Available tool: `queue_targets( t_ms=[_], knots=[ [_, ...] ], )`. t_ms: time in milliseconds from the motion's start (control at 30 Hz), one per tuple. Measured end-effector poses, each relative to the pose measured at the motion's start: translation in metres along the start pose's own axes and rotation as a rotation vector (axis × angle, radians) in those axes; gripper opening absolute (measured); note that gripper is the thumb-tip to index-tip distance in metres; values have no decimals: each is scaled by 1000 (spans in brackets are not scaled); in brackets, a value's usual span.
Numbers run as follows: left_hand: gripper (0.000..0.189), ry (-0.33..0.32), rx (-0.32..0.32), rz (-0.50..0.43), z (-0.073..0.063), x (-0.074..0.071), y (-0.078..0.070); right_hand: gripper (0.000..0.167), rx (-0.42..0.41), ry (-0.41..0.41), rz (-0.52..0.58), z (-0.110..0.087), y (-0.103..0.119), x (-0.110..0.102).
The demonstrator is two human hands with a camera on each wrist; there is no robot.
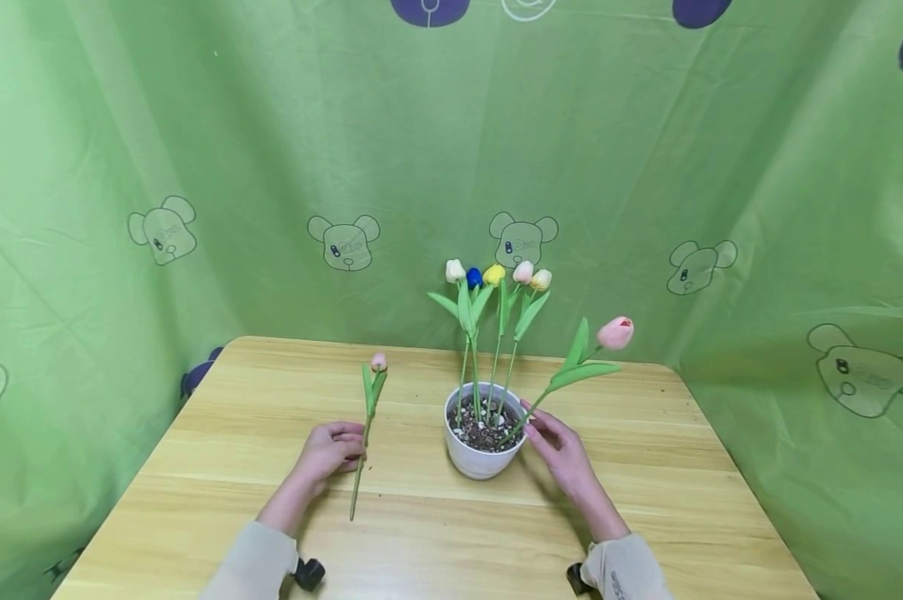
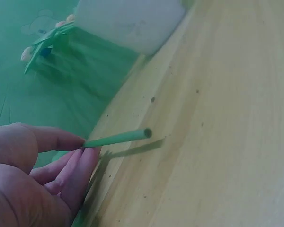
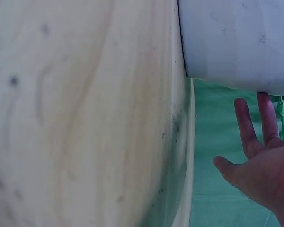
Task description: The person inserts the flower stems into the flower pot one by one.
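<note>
In the head view, my left hand [image 1: 330, 452] pinches the stem of a pink tulip [image 1: 379, 362] with two green leaves. Its cut end, a green stem tip [image 2: 144, 134], points out past the fingers just over the wood in the left wrist view. My right hand [image 1: 560, 450] is at the right rim of a white pot [image 1: 476, 465], thumb and forefinger around the low stem of a larger pink tulip [image 1: 615, 332] that leans right. Its other fingers [image 3: 246, 125] are spread along the pot's side. White, blue, yellow and pale tulips [image 1: 494, 274] stand in the potting soil [image 1: 485, 433].
Everything is on a light wooden table [image 1: 219, 433] with small dark specks on it. A green curtain [image 1: 421, 125] printed with bear heads hangs close behind and along both sides.
</note>
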State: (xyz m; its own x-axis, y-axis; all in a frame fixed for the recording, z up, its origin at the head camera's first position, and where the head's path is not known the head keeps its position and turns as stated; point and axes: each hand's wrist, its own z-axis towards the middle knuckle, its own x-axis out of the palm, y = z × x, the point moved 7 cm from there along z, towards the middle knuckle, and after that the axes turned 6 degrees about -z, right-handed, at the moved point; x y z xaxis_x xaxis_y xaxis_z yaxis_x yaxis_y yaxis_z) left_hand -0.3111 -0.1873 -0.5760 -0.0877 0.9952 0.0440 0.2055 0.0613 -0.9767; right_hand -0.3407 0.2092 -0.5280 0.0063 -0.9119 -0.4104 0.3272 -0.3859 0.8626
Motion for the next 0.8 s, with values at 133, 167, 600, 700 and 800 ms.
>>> queue_targets(
  t_ms=[133, 167, 600, 700, 800],
  knots=[
    [44, 16, -16, -33, 1, 1, 2, 42, 3, 4, -3, 0, 0, 0],
    [44, 17, -19, -39, 1, 1, 3, 42, 5, 5, -5, 0, -1, 0],
    [46, 27, 28, -67, -6, 8, -5, 41, -1, 8, 7, -1, -1, 0],
    [47, 29, 54, -71, -9, 8, -9, 42, 4, 14, -5, -1, -2, 1],
    [49, 30, 78, -73, -12, 9, -14, 42, 17, 14, -8, 0, -2, 0]
  ],
)
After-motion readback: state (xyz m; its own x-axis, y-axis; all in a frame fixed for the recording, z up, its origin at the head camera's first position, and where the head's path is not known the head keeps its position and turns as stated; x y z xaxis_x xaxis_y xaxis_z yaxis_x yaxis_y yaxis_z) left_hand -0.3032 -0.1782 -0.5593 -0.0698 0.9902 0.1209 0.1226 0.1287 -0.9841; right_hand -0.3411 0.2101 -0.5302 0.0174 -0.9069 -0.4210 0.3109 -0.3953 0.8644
